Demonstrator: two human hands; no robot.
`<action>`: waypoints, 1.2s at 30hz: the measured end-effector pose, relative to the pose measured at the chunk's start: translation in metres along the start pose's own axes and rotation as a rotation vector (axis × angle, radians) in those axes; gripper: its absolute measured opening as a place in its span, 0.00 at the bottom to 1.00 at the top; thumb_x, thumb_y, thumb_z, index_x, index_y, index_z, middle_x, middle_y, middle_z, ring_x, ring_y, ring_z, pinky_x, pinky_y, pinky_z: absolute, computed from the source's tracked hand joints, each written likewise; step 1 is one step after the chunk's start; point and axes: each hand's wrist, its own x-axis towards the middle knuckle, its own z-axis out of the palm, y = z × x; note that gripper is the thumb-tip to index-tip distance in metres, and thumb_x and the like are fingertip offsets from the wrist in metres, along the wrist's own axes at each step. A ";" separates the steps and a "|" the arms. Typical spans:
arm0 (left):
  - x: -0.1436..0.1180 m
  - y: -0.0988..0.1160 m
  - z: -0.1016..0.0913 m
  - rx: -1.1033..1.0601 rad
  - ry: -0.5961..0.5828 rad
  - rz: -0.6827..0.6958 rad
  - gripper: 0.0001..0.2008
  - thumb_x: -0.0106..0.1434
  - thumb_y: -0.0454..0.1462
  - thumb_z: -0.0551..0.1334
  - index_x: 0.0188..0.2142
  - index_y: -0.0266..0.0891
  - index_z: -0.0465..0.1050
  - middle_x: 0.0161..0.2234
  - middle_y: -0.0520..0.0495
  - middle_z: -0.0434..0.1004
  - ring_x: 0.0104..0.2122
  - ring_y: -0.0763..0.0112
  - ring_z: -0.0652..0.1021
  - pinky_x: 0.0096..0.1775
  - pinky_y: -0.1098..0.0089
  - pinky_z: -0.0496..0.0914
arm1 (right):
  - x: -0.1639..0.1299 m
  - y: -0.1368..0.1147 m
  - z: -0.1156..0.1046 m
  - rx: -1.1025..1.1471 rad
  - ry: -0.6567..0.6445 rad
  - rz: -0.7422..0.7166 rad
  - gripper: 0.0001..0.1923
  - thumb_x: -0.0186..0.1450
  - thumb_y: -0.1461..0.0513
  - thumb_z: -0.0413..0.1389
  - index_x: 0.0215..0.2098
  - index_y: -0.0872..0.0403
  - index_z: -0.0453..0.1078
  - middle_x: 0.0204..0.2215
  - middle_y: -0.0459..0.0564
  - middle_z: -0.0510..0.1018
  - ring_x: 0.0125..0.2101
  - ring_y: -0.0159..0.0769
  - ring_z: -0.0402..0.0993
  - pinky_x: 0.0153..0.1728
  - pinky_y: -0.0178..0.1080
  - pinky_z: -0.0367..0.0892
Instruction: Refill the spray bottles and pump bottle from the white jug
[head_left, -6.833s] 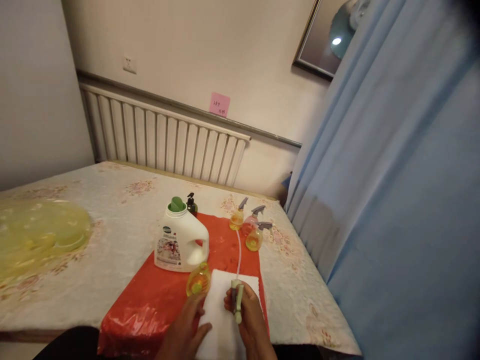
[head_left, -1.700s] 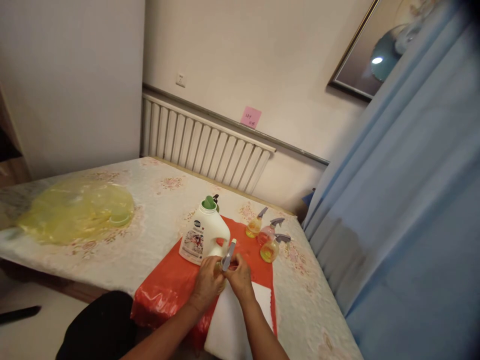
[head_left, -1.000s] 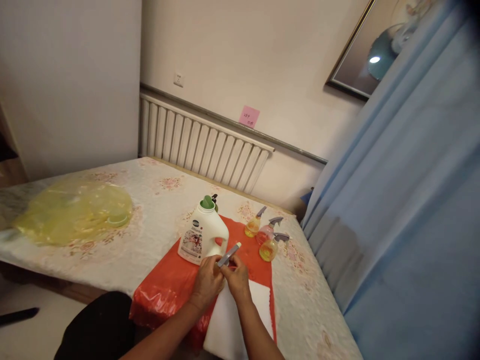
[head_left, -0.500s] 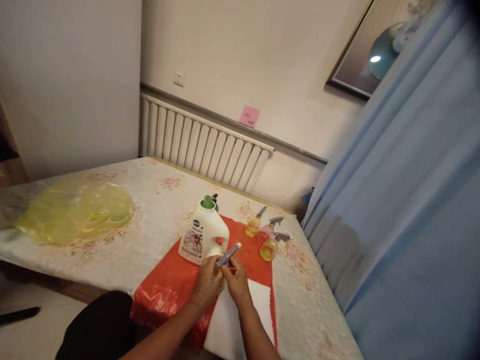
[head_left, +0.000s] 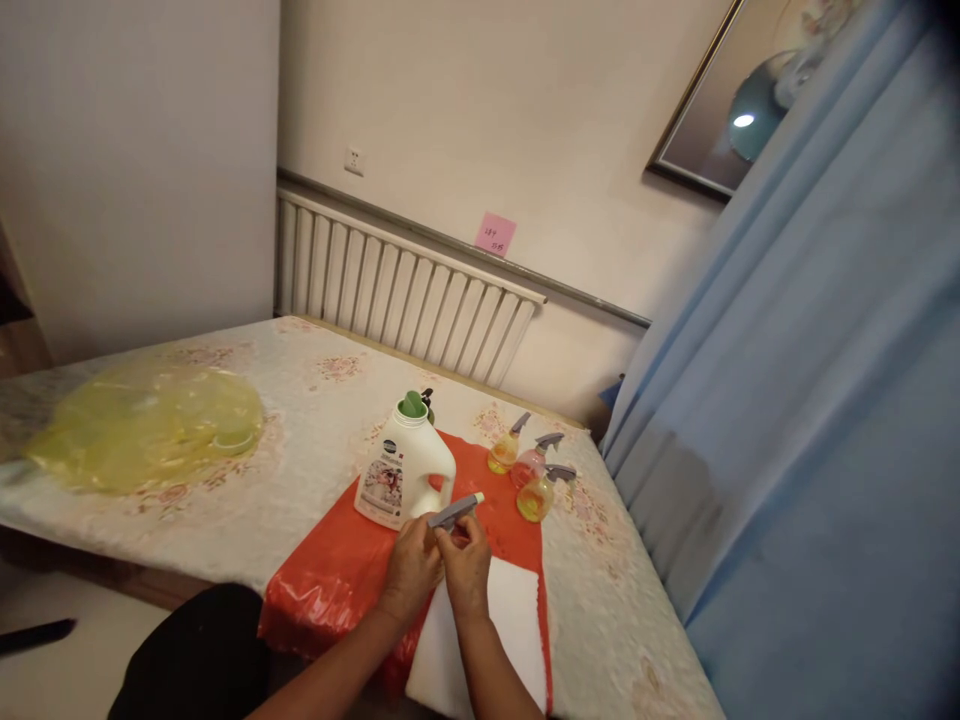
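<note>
In front of me both hands are closed around a spray bottle with a grey trigger head. My left hand grips it from the left, and its body is mostly hidden behind my fingers. On the right side, my right hand pinches just under the head. A white detergent jug with a green spout stands right behind my hands on a red plastic sheet. Beyond them to the right are three small spray bottles: a yellow one, a pink one and another yellow one.
A white cloth or paper lies below my right forearm. An inflated yellow plastic bag rests at the left of the floral-covered table. Behind the jug, a dark nozzle peeks out. A blue curtain hangs along the right.
The trigger head has tilted to lie flatter, and my right hand's fingers have shifted around its neck. The view has moved slightly; the jug and the other bottles stay put.
</note>
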 end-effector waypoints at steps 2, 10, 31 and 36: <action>0.000 -0.001 0.000 0.002 -0.007 -0.008 0.10 0.62 0.39 0.57 0.39 0.39 0.74 0.36 0.44 0.78 0.37 0.59 0.77 0.41 0.60 0.73 | -0.001 0.002 0.003 -0.016 0.038 0.018 0.07 0.53 0.61 0.60 0.31 0.54 0.71 0.30 0.48 0.79 0.32 0.40 0.75 0.37 0.39 0.70; -0.001 0.000 -0.004 0.004 -0.021 0.042 0.13 0.64 0.41 0.56 0.43 0.39 0.74 0.39 0.42 0.77 0.41 0.57 0.76 0.46 0.57 0.71 | -0.002 0.004 -0.003 -0.030 -0.002 -0.059 0.10 0.55 0.61 0.58 0.35 0.53 0.77 0.33 0.50 0.77 0.36 0.43 0.75 0.39 0.41 0.70; 0.001 -0.007 -0.004 0.012 -0.003 0.034 0.09 0.60 0.35 0.55 0.38 0.40 0.73 0.37 0.44 0.78 0.40 0.58 0.77 0.45 0.58 0.72 | -0.004 0.015 0.011 -0.022 0.098 -0.039 0.03 0.56 0.61 0.59 0.28 0.52 0.70 0.27 0.45 0.74 0.28 0.38 0.70 0.33 0.36 0.66; -0.001 -0.003 -0.005 0.003 -0.012 0.047 0.12 0.64 0.40 0.54 0.39 0.39 0.74 0.39 0.41 0.78 0.41 0.57 0.77 0.46 0.57 0.72 | -0.003 0.015 0.001 -0.004 0.008 -0.117 0.05 0.58 0.59 0.57 0.30 0.51 0.74 0.34 0.49 0.76 0.35 0.40 0.72 0.38 0.38 0.68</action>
